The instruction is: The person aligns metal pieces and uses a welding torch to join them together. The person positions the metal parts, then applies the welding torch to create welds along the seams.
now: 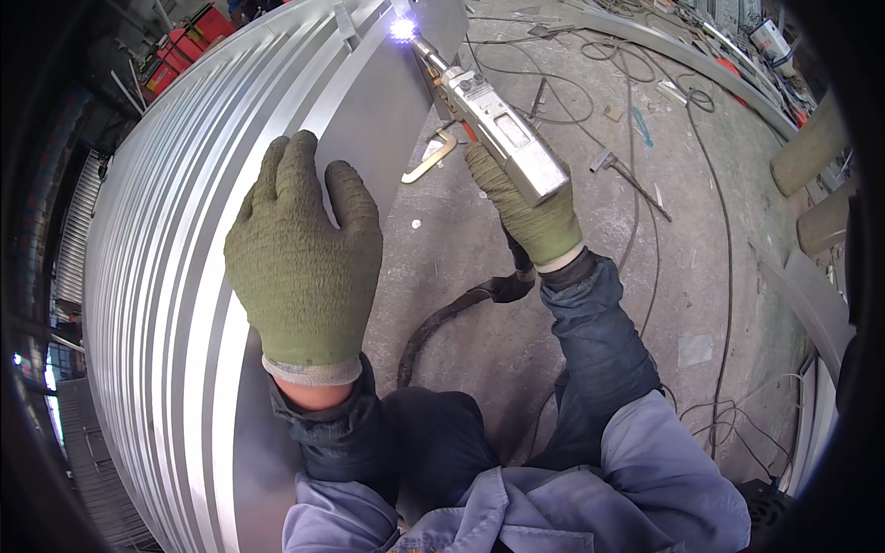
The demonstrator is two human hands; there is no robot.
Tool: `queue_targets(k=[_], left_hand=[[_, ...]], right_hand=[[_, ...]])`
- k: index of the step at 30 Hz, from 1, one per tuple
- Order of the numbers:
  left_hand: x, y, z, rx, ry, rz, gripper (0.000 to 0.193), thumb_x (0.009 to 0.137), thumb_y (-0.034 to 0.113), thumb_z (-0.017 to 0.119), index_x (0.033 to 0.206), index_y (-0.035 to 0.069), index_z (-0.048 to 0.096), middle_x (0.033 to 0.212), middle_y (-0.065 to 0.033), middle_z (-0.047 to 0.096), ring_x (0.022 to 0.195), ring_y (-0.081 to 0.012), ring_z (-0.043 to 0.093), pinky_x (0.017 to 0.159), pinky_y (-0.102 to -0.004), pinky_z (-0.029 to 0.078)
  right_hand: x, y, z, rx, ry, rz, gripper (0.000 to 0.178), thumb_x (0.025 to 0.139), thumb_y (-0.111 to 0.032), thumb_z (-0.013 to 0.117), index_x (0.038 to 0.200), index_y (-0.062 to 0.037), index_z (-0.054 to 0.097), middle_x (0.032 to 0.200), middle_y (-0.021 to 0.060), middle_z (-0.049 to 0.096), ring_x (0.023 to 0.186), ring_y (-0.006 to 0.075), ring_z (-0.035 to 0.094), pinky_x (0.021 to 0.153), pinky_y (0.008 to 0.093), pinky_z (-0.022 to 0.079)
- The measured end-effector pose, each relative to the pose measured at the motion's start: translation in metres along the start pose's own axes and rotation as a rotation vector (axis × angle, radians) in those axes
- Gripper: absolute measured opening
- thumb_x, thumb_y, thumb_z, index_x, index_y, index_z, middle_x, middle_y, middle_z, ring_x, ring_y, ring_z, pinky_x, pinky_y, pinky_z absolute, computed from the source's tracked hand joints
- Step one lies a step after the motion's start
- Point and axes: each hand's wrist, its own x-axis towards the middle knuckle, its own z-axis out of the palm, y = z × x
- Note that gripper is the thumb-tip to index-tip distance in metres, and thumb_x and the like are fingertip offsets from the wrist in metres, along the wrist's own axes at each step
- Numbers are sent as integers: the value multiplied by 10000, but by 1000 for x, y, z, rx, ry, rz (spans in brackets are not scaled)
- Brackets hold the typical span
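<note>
My left hand [304, 235], in a green work glove, lies flat on the edge of the ribbed silver metal panels [221, 175], fingers stretched forward and thumb apart. In my right hand [539, 207], gloved the same way, is a silver handheld welding gun [505, 129]. Its nozzle points up and left to the far edge of the metal, where a bright violet-white spark [403, 29] glows and washes out the contact point. A thick black hose [452, 318] hangs from the gun's grip. A hooked yellow bar [430, 159] shows beside the panel, just left of the gun.
Thin cables [634, 175] wind over the grey concrete floor [673, 267]. To the right of the gun lies a hammer-like tool [631, 182]. Tan cylinders [811, 147] stand at the right edge, near a long metal strip [691, 64]. Red boxes [184, 44] stand at the far left.
</note>
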Motion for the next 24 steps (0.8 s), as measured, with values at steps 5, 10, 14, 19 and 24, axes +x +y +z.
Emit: queue_targets(k=[5,10,14,19,24], left_hand=[[1,-1,1,-17,12,12,342,1009,224,706,1236,-17,791,1247,-230,810,1050,-388,825,912,-463,667],[0,-2,2,0,19,12,335,1010,227,709,1230,-11,795,1243,-221,814,1052,-384,824,927,-465,660],[-1,-2,1,6,26,15,335,1011,230,710,1234,-5,795,1249,-213,815,1069,-381,821,950,-462,655],[-1,0,0,-13,-25,-43,358,1041,247,711,1283,-3,796,1283,-219,805,1165,-388,796,1035,-455,626],[0,-1,1,-34,-12,-21,353,1034,246,708,1268,-4,794,1275,-216,807,1140,-382,804,1007,-457,638]], right_hand=[[1,6,1,-61,24,-130,427,1025,-188,846,1369,22,704,1042,96,813,900,155,783,790,305,641],[-3,3,1,-34,6,-64,489,1027,-189,846,1432,26,678,1091,103,814,939,138,774,816,302,640],[-4,3,1,-37,0,-53,529,1032,-192,843,1476,29,656,1119,108,813,963,124,763,832,298,636],[-6,4,2,-20,3,-28,524,1038,-187,836,1479,29,653,1139,117,811,971,132,762,844,300,637],[-7,8,2,-56,4,-63,529,1045,-184,827,1493,31,645,1133,106,808,965,122,752,837,296,637]])
